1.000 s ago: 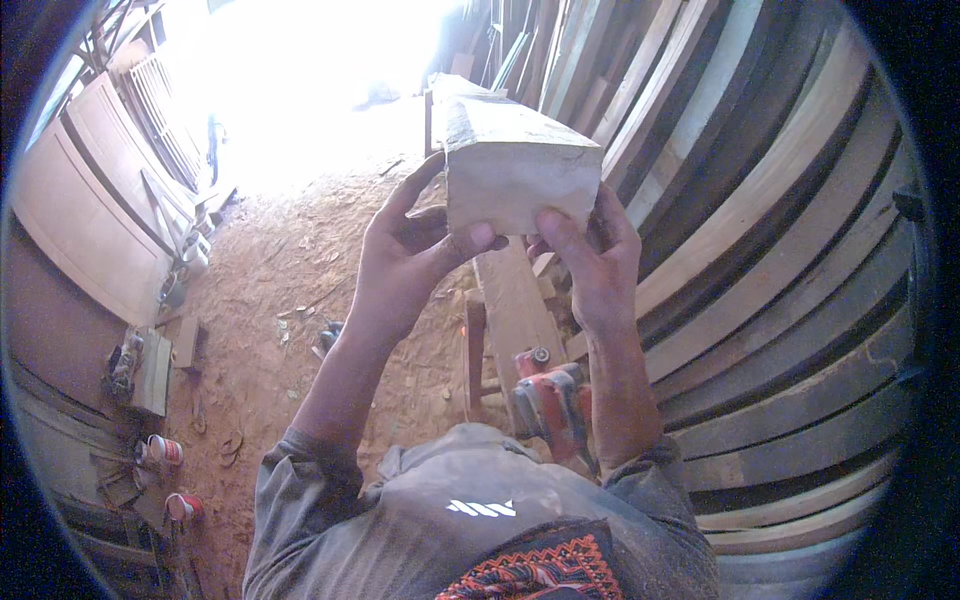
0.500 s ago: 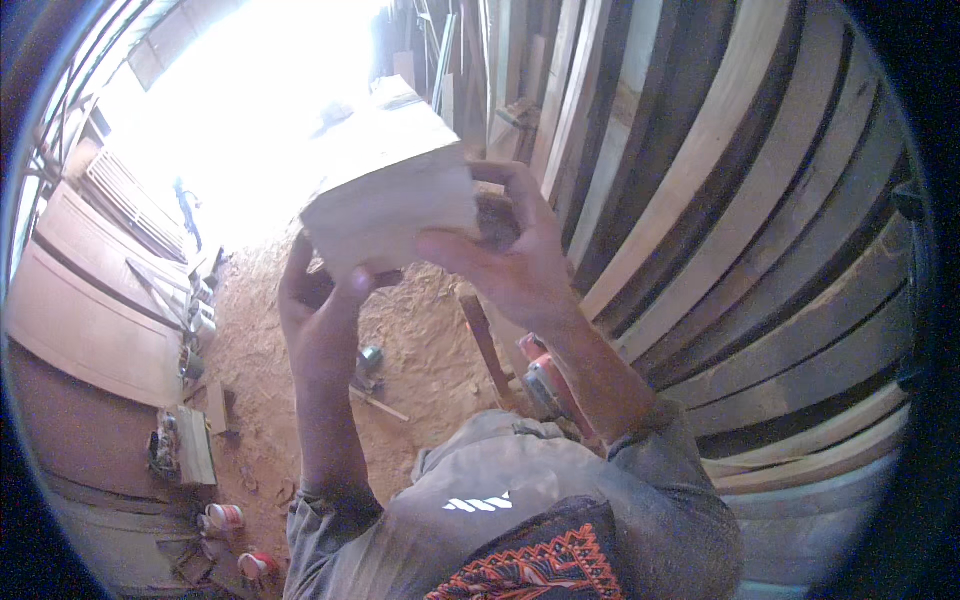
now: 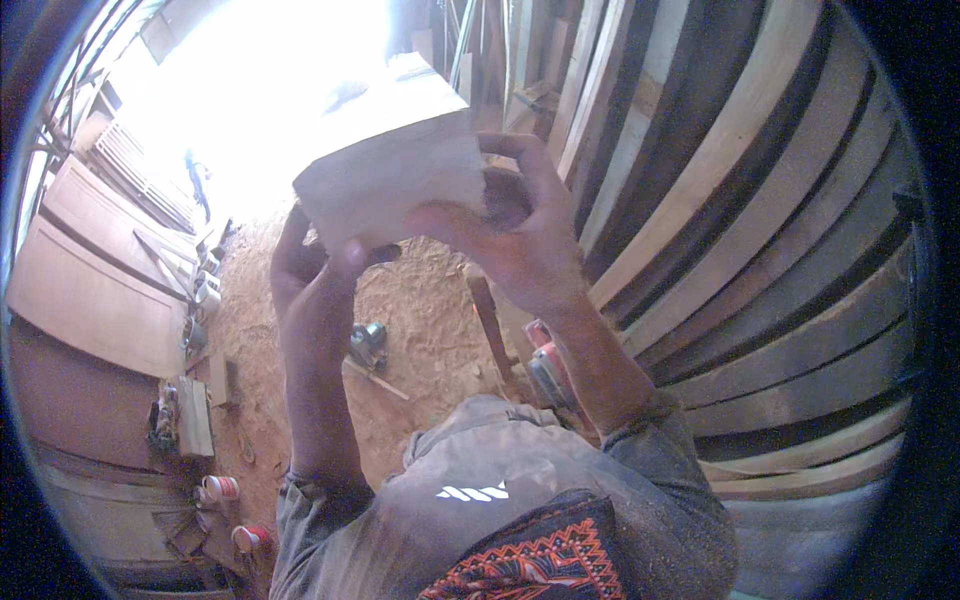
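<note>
- Gap btwn forearms (image 3: 322, 400), over floor (image 3: 430, 320); green item (image 3: 370, 338) low nr L forearm
- R side blkd: red tool (image 3: 548, 368), then planks (image 3: 735, 200)
- Wood block (image 3: 400, 180) in way up front

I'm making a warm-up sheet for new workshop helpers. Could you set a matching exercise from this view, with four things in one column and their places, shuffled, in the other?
Things
1. Pale wooden block
2. Long planks
3. Red-and-grey power tool
4. Two red-and-white tubs

Places
A. At the lower left of the view
B. Just left of the right forearm, partly hidden by it
C. Held between the left hand and the right hand
D. Filling much of the right side of the view

Pairs: 1-C, 2-D, 3-B, 4-A
</note>
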The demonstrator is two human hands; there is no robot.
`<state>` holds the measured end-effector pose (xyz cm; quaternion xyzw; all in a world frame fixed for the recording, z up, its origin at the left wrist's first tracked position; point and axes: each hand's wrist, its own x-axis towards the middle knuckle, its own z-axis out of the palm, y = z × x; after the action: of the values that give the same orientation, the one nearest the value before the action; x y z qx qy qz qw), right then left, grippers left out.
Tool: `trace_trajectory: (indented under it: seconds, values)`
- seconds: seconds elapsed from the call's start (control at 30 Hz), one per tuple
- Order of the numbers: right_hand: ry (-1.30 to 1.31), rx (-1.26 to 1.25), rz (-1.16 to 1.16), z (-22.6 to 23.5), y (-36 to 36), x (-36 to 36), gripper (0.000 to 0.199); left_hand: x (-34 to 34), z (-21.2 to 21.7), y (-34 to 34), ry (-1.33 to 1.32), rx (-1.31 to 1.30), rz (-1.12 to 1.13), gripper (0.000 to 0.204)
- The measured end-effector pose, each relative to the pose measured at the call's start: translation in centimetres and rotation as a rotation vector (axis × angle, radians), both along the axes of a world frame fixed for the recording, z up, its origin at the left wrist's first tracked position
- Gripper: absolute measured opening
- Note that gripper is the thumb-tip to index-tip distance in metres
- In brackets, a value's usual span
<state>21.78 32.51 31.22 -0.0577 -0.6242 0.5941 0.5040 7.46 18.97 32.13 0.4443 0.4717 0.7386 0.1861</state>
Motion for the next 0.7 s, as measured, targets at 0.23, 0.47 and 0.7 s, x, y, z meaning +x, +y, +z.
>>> trace_trajectory:
  seconds: [0.23, 0.47, 0.7]
  values:
    - [-0.095, -0.083, -0.026, -1.1, 0.2, 0.1, 0.069, 0.1, -1.7, 0.5, -0.14, -0.031, -0.069, 0.079]
    - [-0.292, -0.126, 0.06, -7.7, 0.9, 1.4, 0.078, -0.8, -8.4, 0.2, -0.499, -0.084, -0.249, 0.077]
    - [-0.87, -0.025, 0.07, -17.5, -1.6, 4.1, 0.079, 0.6, -21.8, -0.9, -0.637, -0.75, -0.085, 0.087]
